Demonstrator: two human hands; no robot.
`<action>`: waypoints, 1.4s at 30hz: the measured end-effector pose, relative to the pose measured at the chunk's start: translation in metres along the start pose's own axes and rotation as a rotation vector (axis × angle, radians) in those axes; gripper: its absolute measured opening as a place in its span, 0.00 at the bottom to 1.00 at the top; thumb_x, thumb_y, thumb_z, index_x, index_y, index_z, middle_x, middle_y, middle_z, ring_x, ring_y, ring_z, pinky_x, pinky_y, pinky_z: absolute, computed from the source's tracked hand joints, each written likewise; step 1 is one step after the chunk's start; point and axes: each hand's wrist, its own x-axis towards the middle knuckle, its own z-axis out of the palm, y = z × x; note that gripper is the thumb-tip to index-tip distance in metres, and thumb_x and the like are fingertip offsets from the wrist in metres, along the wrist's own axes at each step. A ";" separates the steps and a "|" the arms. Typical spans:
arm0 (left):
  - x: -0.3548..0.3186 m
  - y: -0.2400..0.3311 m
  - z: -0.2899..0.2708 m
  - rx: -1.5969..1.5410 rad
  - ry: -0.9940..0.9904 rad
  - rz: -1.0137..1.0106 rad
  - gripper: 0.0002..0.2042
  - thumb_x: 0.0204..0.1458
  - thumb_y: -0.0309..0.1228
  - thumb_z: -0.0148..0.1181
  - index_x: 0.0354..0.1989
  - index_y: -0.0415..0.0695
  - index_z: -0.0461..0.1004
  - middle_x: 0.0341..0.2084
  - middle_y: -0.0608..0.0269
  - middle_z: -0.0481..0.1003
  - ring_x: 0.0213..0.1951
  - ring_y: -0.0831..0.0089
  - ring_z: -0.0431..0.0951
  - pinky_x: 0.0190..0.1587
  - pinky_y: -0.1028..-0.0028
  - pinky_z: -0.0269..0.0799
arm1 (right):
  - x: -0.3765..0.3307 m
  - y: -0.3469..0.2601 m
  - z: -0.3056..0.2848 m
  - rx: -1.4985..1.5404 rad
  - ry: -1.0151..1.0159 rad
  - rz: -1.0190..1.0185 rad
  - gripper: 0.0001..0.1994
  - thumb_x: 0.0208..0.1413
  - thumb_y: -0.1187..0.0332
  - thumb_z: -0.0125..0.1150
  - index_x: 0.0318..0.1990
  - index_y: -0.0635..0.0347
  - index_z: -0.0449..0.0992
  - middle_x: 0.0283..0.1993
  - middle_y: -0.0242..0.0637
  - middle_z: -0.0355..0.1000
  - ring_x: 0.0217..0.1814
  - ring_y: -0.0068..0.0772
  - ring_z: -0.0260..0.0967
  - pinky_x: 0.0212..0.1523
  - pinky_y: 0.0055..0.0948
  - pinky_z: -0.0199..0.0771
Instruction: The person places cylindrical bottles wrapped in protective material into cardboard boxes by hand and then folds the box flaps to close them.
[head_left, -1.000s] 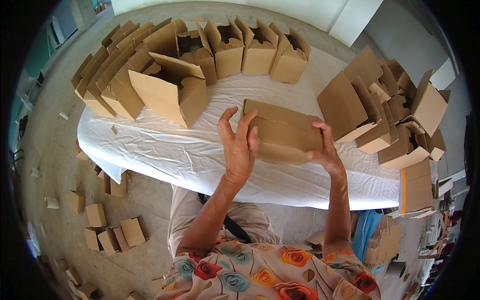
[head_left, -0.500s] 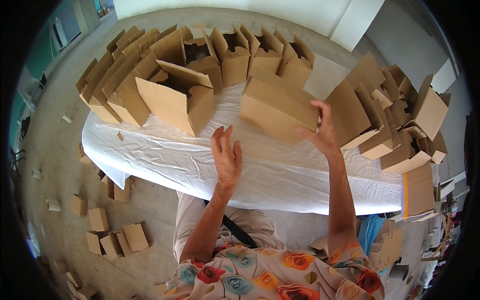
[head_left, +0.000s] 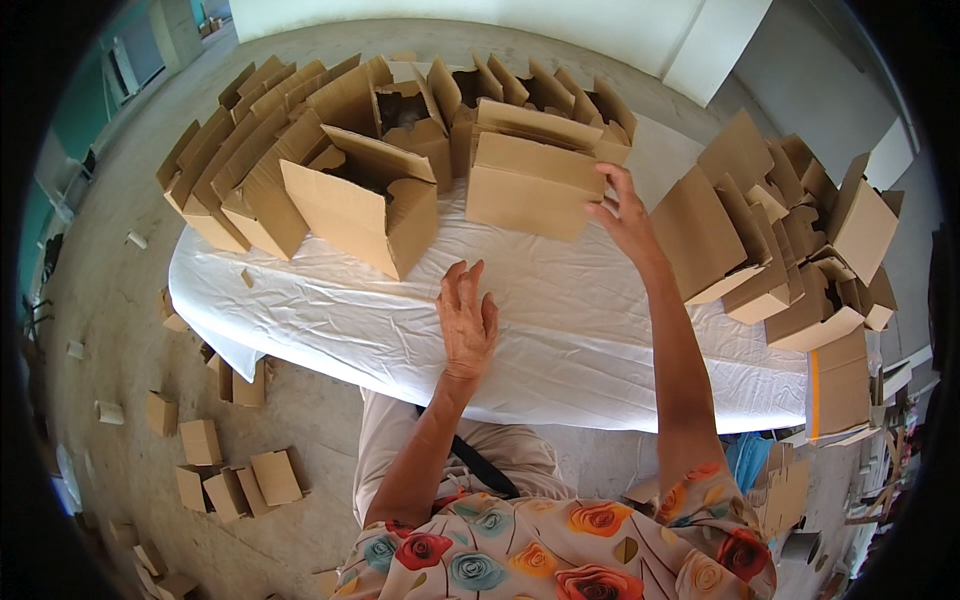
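A folded brown cardboard box stands at the far side of the white-clothed table, in line with other open boxes. My right hand grips its right end, thumb on the front face and fingers at the top corner. My left hand hovers just over the cloth nearer to me, fingers apart and holding nothing. A larger open box stands to the left of the held one.
Rows of erected boxes line the table's far and left edges. Flat and half-folded boxes pile up at the right. Small cardboard pieces lie scattered on the concrete floor at the left.
The box has gone from both hands in front of me to the far row, carried by my right hand. My left hand let go and dropped toward the cloth.
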 end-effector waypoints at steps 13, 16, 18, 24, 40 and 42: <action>-0.001 0.006 -0.003 0.002 0.013 0.022 0.23 0.46 0.14 0.50 0.54 0.40 0.65 0.49 0.48 0.64 0.51 0.50 0.65 0.54 0.61 0.62 | -0.098 0.017 -0.127 -1.029 0.588 0.243 0.23 0.48 0.72 0.58 0.55 0.56 0.67 0.54 0.48 0.67 0.54 0.51 0.66 0.52 0.40 0.67; -0.004 -0.004 0.003 -0.026 0.063 0.129 0.24 0.46 0.16 0.52 0.55 0.40 0.64 0.50 0.49 0.64 0.50 0.51 0.66 0.50 0.59 0.62 | -0.115 -0.011 -0.137 -0.702 0.499 0.322 0.15 0.48 0.72 0.57 0.46 0.58 0.72 0.45 0.47 0.72 0.47 0.50 0.69 0.46 0.41 0.69; -0.005 0.001 0.000 -0.083 0.023 0.111 0.23 0.46 0.15 0.51 0.55 0.40 0.65 0.48 0.49 0.65 0.49 0.51 0.66 0.50 0.59 0.63 | -0.129 -0.029 -0.135 -0.691 0.482 0.229 0.12 0.47 0.75 0.57 0.42 0.60 0.73 0.39 0.45 0.72 0.43 0.49 0.70 0.43 0.40 0.70; 0.007 0.062 -0.019 -0.241 -0.014 0.132 0.20 0.47 0.15 0.50 0.52 0.38 0.67 0.47 0.47 0.67 0.48 0.50 0.68 0.52 0.62 0.65 | -0.157 -0.098 -0.101 -0.492 0.229 -0.088 0.10 0.42 0.84 0.62 0.34 0.63 0.75 0.31 0.41 0.70 0.33 0.43 0.71 0.36 0.32 0.72; 0.059 0.134 -0.035 0.162 -0.388 0.459 0.11 0.52 0.34 0.55 0.23 0.42 0.76 0.36 0.62 0.71 0.52 0.57 0.63 0.60 0.50 0.48 | -0.154 -0.108 -0.082 -0.595 0.182 -0.104 0.14 0.51 0.59 0.61 0.34 0.63 0.77 0.34 0.42 0.74 0.39 0.45 0.72 0.39 0.37 0.73; 0.060 0.128 -0.040 0.201 -0.341 0.434 0.12 0.52 0.37 0.56 0.26 0.41 0.78 0.39 0.60 0.69 0.51 0.55 0.62 0.58 0.54 0.51 | -0.158 -0.103 -0.084 -0.555 0.243 -0.052 0.17 0.55 0.56 0.57 0.35 0.64 0.77 0.36 0.44 0.75 0.41 0.47 0.72 0.41 0.37 0.73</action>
